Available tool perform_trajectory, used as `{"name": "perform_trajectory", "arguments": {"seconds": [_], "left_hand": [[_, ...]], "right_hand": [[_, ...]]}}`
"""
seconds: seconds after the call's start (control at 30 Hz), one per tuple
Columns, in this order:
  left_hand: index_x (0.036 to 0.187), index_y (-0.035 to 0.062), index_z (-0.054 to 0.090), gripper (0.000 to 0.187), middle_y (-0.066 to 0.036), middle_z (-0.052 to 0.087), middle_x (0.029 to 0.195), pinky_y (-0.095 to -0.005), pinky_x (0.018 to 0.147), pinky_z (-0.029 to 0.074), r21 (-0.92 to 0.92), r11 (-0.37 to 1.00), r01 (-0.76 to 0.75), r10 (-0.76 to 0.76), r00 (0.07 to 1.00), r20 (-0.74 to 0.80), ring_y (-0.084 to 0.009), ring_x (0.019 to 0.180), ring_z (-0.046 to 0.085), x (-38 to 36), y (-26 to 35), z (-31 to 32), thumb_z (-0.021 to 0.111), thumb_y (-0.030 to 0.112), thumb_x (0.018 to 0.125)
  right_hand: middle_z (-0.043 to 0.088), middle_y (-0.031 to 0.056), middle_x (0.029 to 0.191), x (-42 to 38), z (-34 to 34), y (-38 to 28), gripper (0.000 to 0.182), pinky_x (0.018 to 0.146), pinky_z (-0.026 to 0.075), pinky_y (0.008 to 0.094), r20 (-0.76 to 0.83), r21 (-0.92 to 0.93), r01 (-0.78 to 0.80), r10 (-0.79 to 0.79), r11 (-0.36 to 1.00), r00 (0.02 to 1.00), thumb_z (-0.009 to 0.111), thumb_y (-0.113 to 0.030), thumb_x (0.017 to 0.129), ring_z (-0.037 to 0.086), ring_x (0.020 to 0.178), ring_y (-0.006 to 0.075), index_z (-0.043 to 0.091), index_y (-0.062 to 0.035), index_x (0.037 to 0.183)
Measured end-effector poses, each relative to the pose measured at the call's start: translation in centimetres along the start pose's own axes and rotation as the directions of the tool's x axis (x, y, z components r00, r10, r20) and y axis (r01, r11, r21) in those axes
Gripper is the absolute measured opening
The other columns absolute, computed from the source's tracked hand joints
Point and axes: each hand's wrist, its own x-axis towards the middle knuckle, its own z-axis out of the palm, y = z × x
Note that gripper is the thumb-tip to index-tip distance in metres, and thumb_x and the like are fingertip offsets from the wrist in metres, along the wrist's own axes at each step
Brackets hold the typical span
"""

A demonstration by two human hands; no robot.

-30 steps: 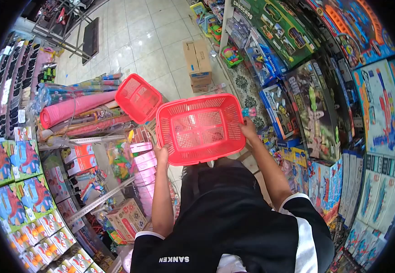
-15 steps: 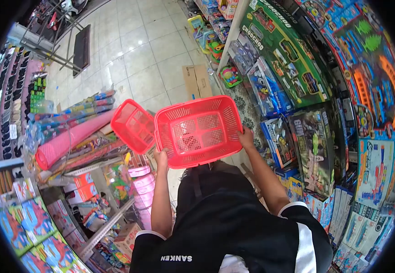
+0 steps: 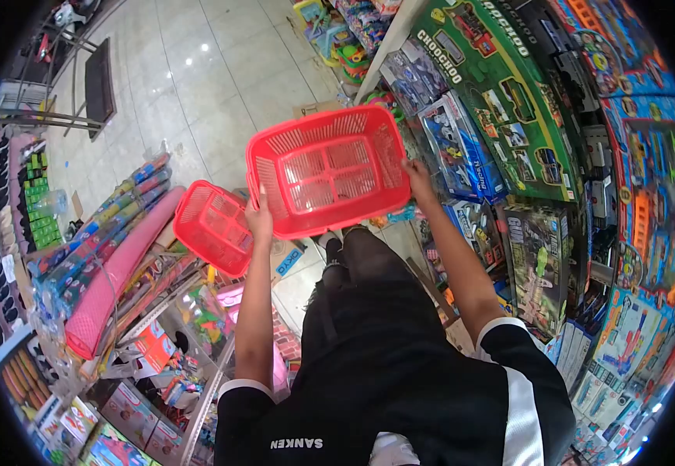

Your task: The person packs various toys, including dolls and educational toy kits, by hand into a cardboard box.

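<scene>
A large red plastic basket (image 3: pixel 330 225) is held out in front of my body, its open top facing me and its slotted sides and grid bottom showing. My left hand (image 3: pixel 260 217) grips its left rim, and my right hand (image 3: pixel 417 177) grips the right rim. Just left of it, a smaller red basket (image 3: pixel 213 225) rests beside rolled goods. Whether the two baskets touch is unclear.
A pink roll (image 3: pixel 108 283) and wrapped bundles (image 3: pixel 112 217) lie at the left. Boxed toys, among them a green Choochoo box (image 3: pixel 501 101), line the right side. Pale floor tiles (image 3: pixel 190 93) stretch ahead. A metal rack (image 3: pixel 50 116) stands at the upper left.
The large basket and both hands appear higher in the view, with the basket tilted somewhat. My legs and a foot now show below it. The surroundings have shifted with the camera.
</scene>
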Motion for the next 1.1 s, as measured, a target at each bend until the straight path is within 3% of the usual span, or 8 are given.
{"name": "perform_trajectory", "arguments": {"seconds": [0.53, 0.63, 0.73, 0.8, 0.87, 0.93, 1.0, 1.1], "left_hand": [[0.12, -0.0062, 0.05, 0.06, -0.015, 0.059, 0.113, -0.0329, 0.091, 0.042, 0.067, 0.998, 0.012, -0.021, 0.992, 0.127, -0.0213, 0.102, 0.056, 9.7, -0.2, 4.6, 0.027, 0.045, 0.099], [0.121, -0.0062, 0.05, 0.065, -0.016, 0.059, 0.113, -0.0335, 0.092, 0.042, 0.088, 0.994, 0.061, -0.074, 0.986, 0.148, -0.0217, 0.101, 0.056, 10.9, -2.8, 3.2, 0.024, 0.049, 0.098], [0.116, -0.0028, 0.053, 0.069, -0.014, 0.061, 0.109, -0.0338, 0.091, 0.043, -0.243, 0.93, 0.275, -0.24, 0.956, 0.166, -0.0205, 0.101, 0.057, 10.5, -3.4, 2.8, 0.021, 0.055, 0.096], [0.114, -0.0019, 0.054, 0.069, -0.013, 0.061, 0.107, -0.0333, 0.089, 0.045, -0.243, 0.933, 0.267, -0.238, 0.961, 0.143, -0.0201, 0.098, 0.058, 9.7, -4.7, 2.5, 0.022, 0.056, 0.096], [0.107, 0.0009, 0.056, 0.065, -0.009, 0.063, 0.094, -0.0304, 0.077, 0.048, -0.128, 0.954, 0.271, -0.264, 0.962, 0.065, -0.0171, 0.085, 0.06, 7.5, -4.6, 2.3, 0.025, 0.057, 0.095], [0.104, 0.0012, 0.056, 0.063, -0.007, 0.061, 0.087, -0.029, 0.072, 0.047, 0.021, 0.95, 0.311, -0.312, 0.943, 0.112, -0.0157, 0.078, 0.058, 6.4, -9.4, 0.0, 0.027, 0.057, 0.095], [0.098, 0.0016, 0.057, 0.059, -0.005, 0.058, 0.078, -0.0265, 0.063, 0.045, 0.173, 0.918, 0.357, -0.383, 0.911, 0.151, -0.0133, 0.069, 0.055, 4.1, -11.9, -1.0, 0.031, 0.055, 0.095], [0.092, 0.001, 0.057, 0.056, -0.007, 0.057, 0.073, -0.0258, 0.054, 0.044, 0.21, 0.893, 0.399, -0.441, 0.869, 0.223, -0.0131, 0.059, 0.053, -0.5, -16.0, -2.7, 0.033, 0.051, 0.096]], "right_hand": [[0.056, -0.0002, 0.081, 11.5, 0.9, -1.2, 0.03, 0.06, 0.04, 0.0232, 0.047, -0.082, 0.038, -0.034, 0.996, 0.998, 0.048, -0.031, 0.095, 0.05, 0.072, 0.0072, 0.06, -0.0058, 0.104], [0.057, 0.0038, 0.08, 11.3, 0.6, -0.6, 0.032, 0.069, 0.043, 0.029, 0.058, 0.151, -0.031, 0.023, 0.988, 0.998, 0.048, -0.03, 0.094, 0.054, 0.076, 0.014, 0.06, -0.002, 0.104], [0.06, 0.0064, 0.082, 10.6, 0.2, 0.4, 0.036, 0.062, 0.045, 0.0325, 0.073, 0.22, -0.16, 0.148, 0.962, 0.986, 0.046, -0.034, 0.095, 0.056, 0.073, 0.0177, 0.06, -0.0014, 0.102], [0.062, 0.0106, 0.085, 9.9, 0.5, 3.5, 0.039, 0.058, 0.046, 0.0364, 0.03, -0.003, -0.304, 0.304, 0.953, 0.952, 0.044, -0.036, 0.095, 0.058, 0.067, 0.0203, 0.06, -0.0016, 0.102], [0.06, 0.0095, 0.075, 11.4, -0.8, 17.3, 0.037, 0.049, 0.046, 0.0316, 0.345, -0.557, 0.312, -0.127, 0.77, 0.93, 0.046, -0.038, 0.092, 0.059, 0.062, 0.0185, 0.059, -0.0039, 0.099], [0.061, 0.0122, 0.071, 8.1, -1.5, 19.1, 0.038, 0.052, 0.049, 0.0324, 0.446, -0.594, 0.122, 0.2, 0.795, 0.872, 0.051, -0.037, 0.089, 0.06, 0.056, 0.0214, 0.058, -0.0014, 0.1], [0.063, 0.0127, 0.071, 3.7, -1.8, 17.8, 0.036, 0.054, 0.052, 0.0315, 0.216, -0.553, -0.301, 0.483, 0.777, 0.849, 0.054, -0.034, 0.087, 0.062, 0.058, 0.022, 0.058, -0.0009, 0.101], [0.064, 0.0122, 0.072, 0.4, -3.7, 23.4, 0.036, 0.052, 0.053, 0.0318, 0.209, -0.738, -0.104, 0.373, 0.667, 0.904, 0.057, -0.034, 0.087, 0.063, 0.059, 0.0208, 0.058, -0.0019, 0.103]]}}
